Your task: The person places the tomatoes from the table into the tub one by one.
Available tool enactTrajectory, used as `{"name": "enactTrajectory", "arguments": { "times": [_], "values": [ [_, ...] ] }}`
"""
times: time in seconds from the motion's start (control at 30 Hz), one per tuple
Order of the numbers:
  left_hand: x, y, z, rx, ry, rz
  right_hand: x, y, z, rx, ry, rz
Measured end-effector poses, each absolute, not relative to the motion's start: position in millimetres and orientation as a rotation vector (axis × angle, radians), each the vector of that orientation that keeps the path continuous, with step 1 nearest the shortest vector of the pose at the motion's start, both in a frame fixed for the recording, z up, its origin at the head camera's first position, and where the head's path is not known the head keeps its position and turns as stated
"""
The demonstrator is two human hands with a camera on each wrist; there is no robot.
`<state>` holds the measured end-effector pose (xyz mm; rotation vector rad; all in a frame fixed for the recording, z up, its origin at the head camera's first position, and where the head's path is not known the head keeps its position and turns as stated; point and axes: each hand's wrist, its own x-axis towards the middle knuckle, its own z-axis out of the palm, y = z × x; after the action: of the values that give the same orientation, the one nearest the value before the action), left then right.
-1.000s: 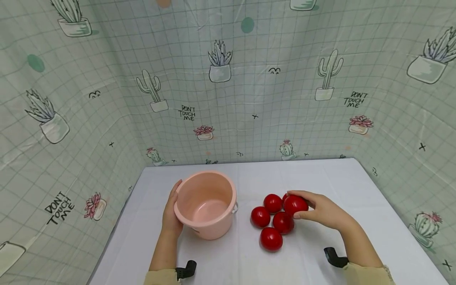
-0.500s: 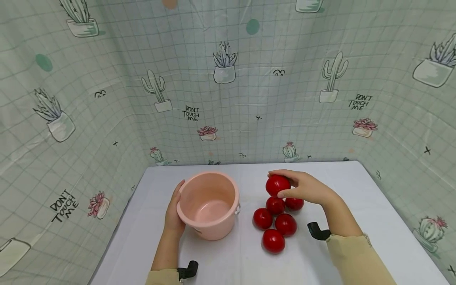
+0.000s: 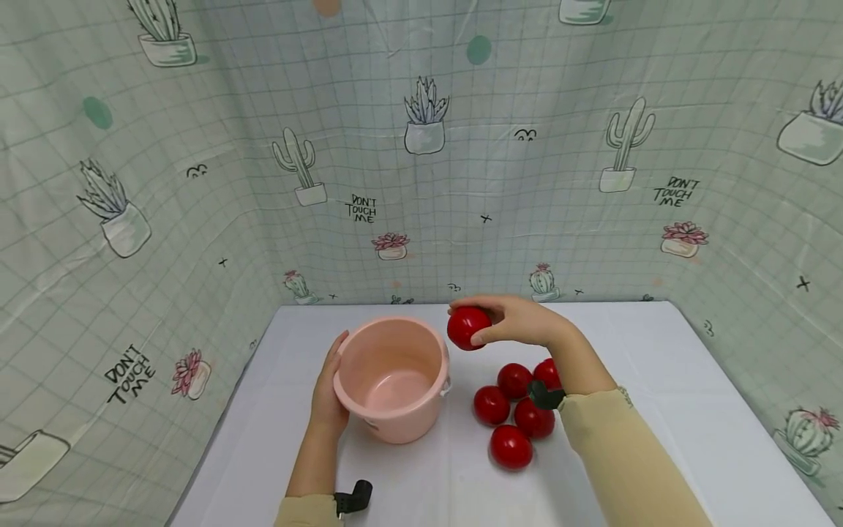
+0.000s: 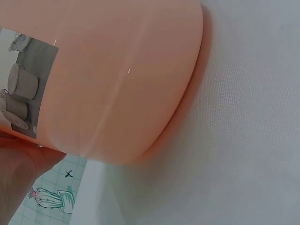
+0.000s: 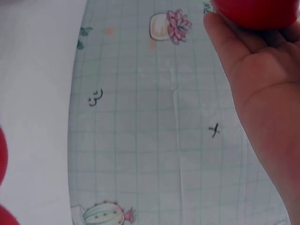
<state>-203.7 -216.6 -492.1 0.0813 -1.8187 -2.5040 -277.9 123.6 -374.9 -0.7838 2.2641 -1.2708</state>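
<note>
A pink bucket (image 3: 398, 427) stands upright on the table, its bare inside bottom showing. My left hand (image 3: 327, 391) holds it by the left side, fingers lying along the curve below the rim; in the left wrist view part of that hand (image 4: 26, 176) touches the bucket wall (image 4: 126, 84). Right of the bucket and higher than the rim, my right hand (image 3: 523, 320) grips a glossy red ball (image 3: 465, 328) between thumb and fingers. Several similar red balls (image 3: 511, 447) lie close together on the table below the right forearm, which partly covers them.
The table wears a white cloth (image 3: 435, 490). Behind it and at both sides hangs a pale green grid curtain (image 3: 487, 176) with cactus prints. A small white handle fitting (image 3: 446, 386) sticks out at the bucket's right side.
My right hand has lifted the red ball off the group and carried it left, towards the bucket. The left hand keeps its hold on the bucket. The head view has shifted slightly.
</note>
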Motion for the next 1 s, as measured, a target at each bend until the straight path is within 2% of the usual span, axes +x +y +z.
{"name": "enactTrajectory", "arguments": {
  "times": [0.6,1.0],
  "values": [
    [-204.4,-217.2,-490.3,0.134,-1.841,-2.499,-308.8,27.2,-349.4,-1.071,1.981,-0.967],
    [-204.9,-216.7,-490.0,0.157,-1.839,-2.524,-316.2,-25.2,-356.5,-1.088,2.044,-0.669]
  ]
}}
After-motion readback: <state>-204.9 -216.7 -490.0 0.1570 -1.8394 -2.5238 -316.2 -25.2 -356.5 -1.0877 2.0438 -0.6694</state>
